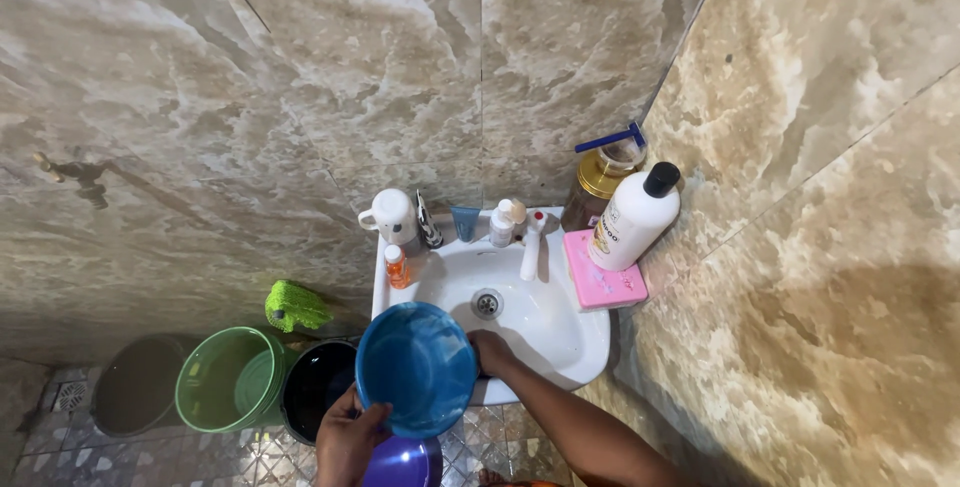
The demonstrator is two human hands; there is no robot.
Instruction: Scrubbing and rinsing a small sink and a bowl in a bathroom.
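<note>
One blue bowl [416, 367]: left hand [350, 439] and right hand [491, 352], each grip closed on its rim, over one sink [545, 332].

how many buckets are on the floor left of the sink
3: a grey plastic bucket farthest left, a green plastic bucket beside it, and a black bucket next to the white sink, partly hidden.

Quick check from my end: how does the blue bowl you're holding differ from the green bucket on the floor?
The blue bowl is shallow and held up in both hands, left hand and right hand, over the front of the white sink. The green bucket is deeper, stands on the floor to the left, and no hand touches it. The bowl is tilted toward the camera; the bucket stands upright. Both are round, open-topped and look like plastic.
</note>
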